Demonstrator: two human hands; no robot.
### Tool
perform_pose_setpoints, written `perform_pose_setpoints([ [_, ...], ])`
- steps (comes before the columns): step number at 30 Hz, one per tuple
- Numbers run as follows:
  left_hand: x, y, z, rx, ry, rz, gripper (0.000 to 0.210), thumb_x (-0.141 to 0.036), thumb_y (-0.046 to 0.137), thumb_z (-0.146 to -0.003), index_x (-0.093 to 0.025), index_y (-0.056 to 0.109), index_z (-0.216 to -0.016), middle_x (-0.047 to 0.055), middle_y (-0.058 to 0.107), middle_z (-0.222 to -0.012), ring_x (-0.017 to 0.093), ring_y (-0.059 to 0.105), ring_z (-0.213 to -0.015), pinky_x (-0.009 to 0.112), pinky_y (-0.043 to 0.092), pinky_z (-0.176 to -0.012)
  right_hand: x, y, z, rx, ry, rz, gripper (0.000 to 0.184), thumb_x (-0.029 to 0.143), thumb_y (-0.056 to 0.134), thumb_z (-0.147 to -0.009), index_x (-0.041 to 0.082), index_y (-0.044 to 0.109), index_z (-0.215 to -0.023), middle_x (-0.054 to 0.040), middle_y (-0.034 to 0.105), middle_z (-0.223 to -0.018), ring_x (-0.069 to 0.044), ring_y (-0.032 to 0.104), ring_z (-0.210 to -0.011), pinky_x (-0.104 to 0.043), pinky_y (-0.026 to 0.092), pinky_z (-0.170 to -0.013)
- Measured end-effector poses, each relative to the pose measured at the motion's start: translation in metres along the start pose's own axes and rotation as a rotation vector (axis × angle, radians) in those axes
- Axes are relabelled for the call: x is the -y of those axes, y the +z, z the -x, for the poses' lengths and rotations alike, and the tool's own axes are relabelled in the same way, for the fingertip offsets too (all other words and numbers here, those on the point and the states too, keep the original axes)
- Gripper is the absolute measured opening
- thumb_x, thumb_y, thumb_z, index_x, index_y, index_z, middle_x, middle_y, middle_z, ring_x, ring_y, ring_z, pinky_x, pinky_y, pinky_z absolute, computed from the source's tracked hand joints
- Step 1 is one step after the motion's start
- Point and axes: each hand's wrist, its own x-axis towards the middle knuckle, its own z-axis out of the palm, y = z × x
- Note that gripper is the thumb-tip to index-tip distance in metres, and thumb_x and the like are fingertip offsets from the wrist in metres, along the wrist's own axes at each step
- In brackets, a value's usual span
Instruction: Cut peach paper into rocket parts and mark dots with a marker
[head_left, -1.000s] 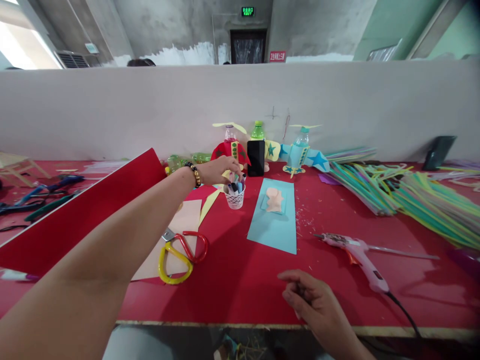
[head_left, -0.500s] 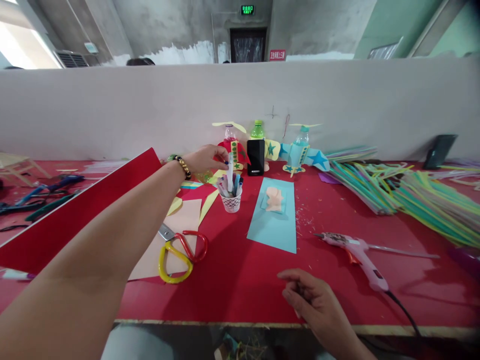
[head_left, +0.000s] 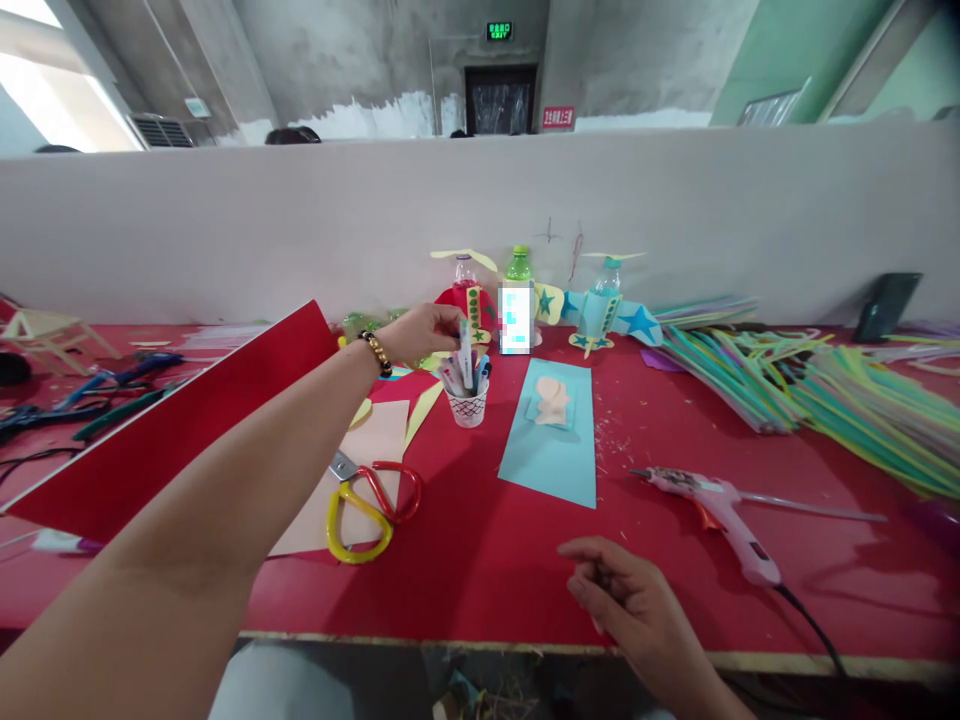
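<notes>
My left hand [head_left: 427, 332], a beaded bracelet on its wrist, reaches across the table with its fingers closed on the upper end of a white marker [head_left: 466, 352]. The marker's lower part is among several pens in a small white patterned cup [head_left: 468, 408]. Resting near the front edge, my right hand [head_left: 619, 590] has loosely curled, parted fingers and holds nothing. Between the hands and the wall, a light blue paper sheet [head_left: 547, 470] bears a smaller blue piece and peach paper cut-outs [head_left: 553, 398].
Scissors [head_left: 367, 510] with red and yellow handles lie on pale paper at left, beside a leaning red board [head_left: 187, 420]. A pink glue gun [head_left: 720, 510] with cord lies right. Bottle planes [head_left: 600, 305], a phone [head_left: 516, 318] and colourful strips [head_left: 862, 410] are farther back.
My left hand and the marker have sunk slightly toward the cup. The phone's screen has gone from dark to lit. My right hand stays about where it was.
</notes>
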Motion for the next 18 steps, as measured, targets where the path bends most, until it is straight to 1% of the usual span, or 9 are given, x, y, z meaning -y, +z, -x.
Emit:
perform_pose_setpoints([
  [4,0.000,0.003,0.001,-0.022,-0.039,-0.011,0.014,-0.015,0.061,-0.068,-0.019,0.067,-0.080,0.000,0.065,-0.071,0.013,0.060,-0.066,0.027,0.049,-0.062,0.000,0.000,0.001,0.012,0.010,0.005,0.034,0.046,0.060,-0.086,0.019,0.064,-0.106,-0.0003,0.053,-0.076,-0.010,0.045,-0.057,-0.022,0.037,-0.050],
  [6,0.000,0.004,0.001,-0.038,-0.053,0.007,0.010,-0.015,0.063,-0.069,-0.018,0.067,-0.078,0.001,0.064,-0.069,0.012,0.058,-0.063,0.025,0.048,-0.059,0.000,0.000,0.001,0.010,0.010,0.005,0.034,0.046,0.060,-0.086,0.019,0.064,-0.106,-0.0005,0.053,-0.077,-0.010,0.046,-0.057,-0.022,0.038,-0.050],
  [8,-0.002,0.003,0.001,-0.079,-0.049,0.026,0.006,-0.019,0.066,-0.071,-0.018,0.067,-0.076,0.001,0.064,-0.068,0.011,0.057,-0.061,0.024,0.048,-0.056,0.000,0.000,0.001,0.011,0.012,0.004,0.034,0.045,0.060,-0.086,0.019,0.063,-0.106,-0.0005,0.053,-0.077,-0.010,0.046,-0.057,-0.022,0.037,-0.050],
  [10,-0.004,-0.002,-0.001,-0.189,-0.037,0.041,0.005,-0.020,0.068,-0.072,-0.017,0.067,-0.075,0.001,0.063,-0.066,0.010,0.057,-0.058,0.023,0.048,-0.055,-0.001,-0.001,0.000,0.015,0.012,0.001,0.033,0.045,0.059,-0.086,0.019,0.063,-0.106,-0.0002,0.052,-0.076,-0.009,0.045,-0.056,-0.022,0.037,-0.049],
  [14,-0.015,-0.020,-0.001,-0.484,-0.011,0.059,0.004,-0.014,0.067,-0.074,-0.016,0.065,-0.077,-0.002,0.060,-0.062,0.007,0.055,-0.055,0.023,0.048,-0.055,-0.001,-0.001,0.001,0.029,0.012,-0.024,0.033,0.045,0.060,-0.086,0.019,0.063,-0.106,0.0003,0.051,-0.075,-0.009,0.044,-0.055,-0.022,0.036,-0.048],
  [16,-0.025,-0.031,0.004,-0.590,0.014,0.091,0.005,-0.013,0.067,-0.075,-0.015,0.063,-0.077,-0.003,0.060,-0.063,0.007,0.056,-0.056,0.024,0.051,-0.060,-0.001,-0.001,0.000,0.023,0.011,-0.036,0.034,0.046,0.061,-0.085,0.019,0.063,-0.106,0.0005,0.051,-0.075,-0.008,0.043,-0.054,-0.021,0.034,-0.047],
  [18,-0.036,-0.036,0.016,-0.686,0.062,0.164,0.008,-0.014,0.069,-0.074,-0.015,0.063,-0.078,-0.004,0.061,-0.065,0.007,0.058,-0.057,0.026,0.053,-0.063,0.000,0.000,0.000,0.007,0.011,-0.046,0.033,0.047,0.060,-0.085,0.019,0.063,-0.104,0.0013,0.051,-0.071,-0.008,0.043,-0.052,-0.021,0.033,-0.046],
])
